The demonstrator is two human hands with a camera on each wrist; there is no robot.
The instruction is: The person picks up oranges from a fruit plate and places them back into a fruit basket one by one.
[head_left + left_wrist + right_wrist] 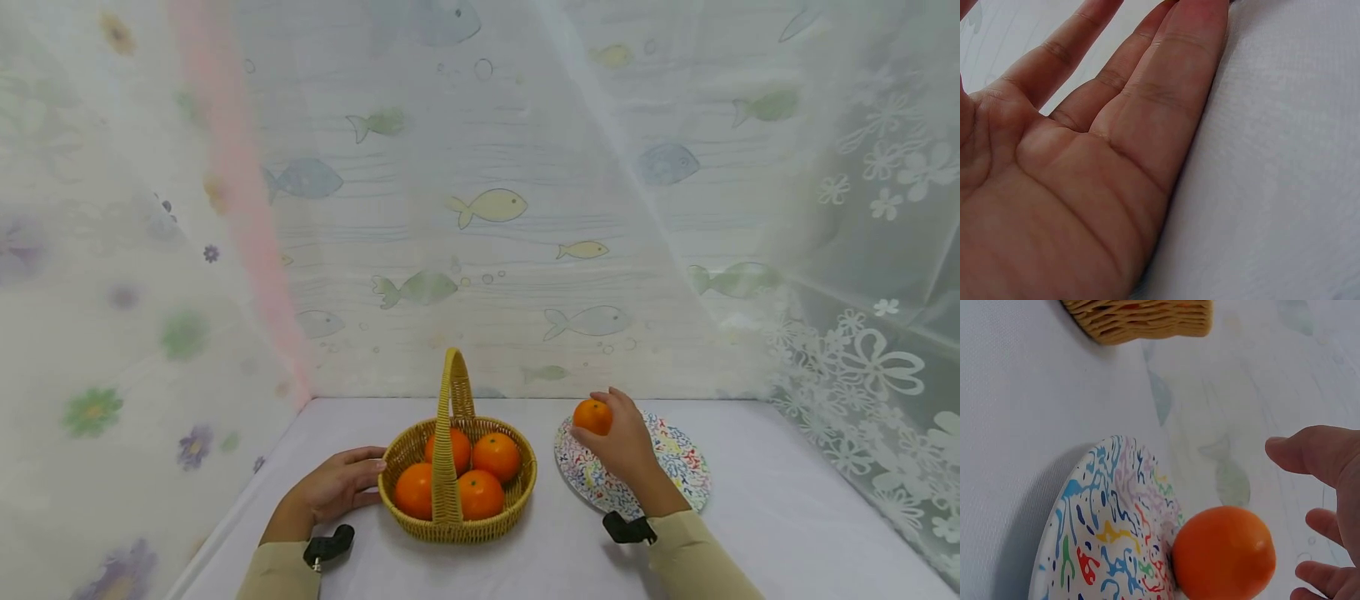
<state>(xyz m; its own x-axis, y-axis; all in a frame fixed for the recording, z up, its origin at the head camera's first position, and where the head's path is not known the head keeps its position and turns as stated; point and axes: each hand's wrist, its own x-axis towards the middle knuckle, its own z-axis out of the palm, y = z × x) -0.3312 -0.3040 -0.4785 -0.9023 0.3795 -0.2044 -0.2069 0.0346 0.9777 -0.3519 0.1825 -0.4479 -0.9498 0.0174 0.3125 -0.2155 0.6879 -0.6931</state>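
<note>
A yellow wicker basket (467, 533) with a tall handle stands on the table and contains several oranges (497, 456). At its left side is my left hand (341, 483), fingers extended and fingertips at the rim; the left wrist view shows its palm (1066, 200) with nothing in it. To the right, a round plate (678, 458) patterned in colourful squiggles carries one orange (592, 416). My right hand (626, 437) is over the plate, thumb and fingers spread about that fruit. In the right wrist view a gap separates the thumb (1316, 450) from the orange (1224, 553).
White cloth covers the table (525, 567). Behind it hangs a pale curtain (480, 333) printed with fish, and flowered sheets (97, 333) close off both sides. The basket handle (447, 433) rises above the fruit.
</note>
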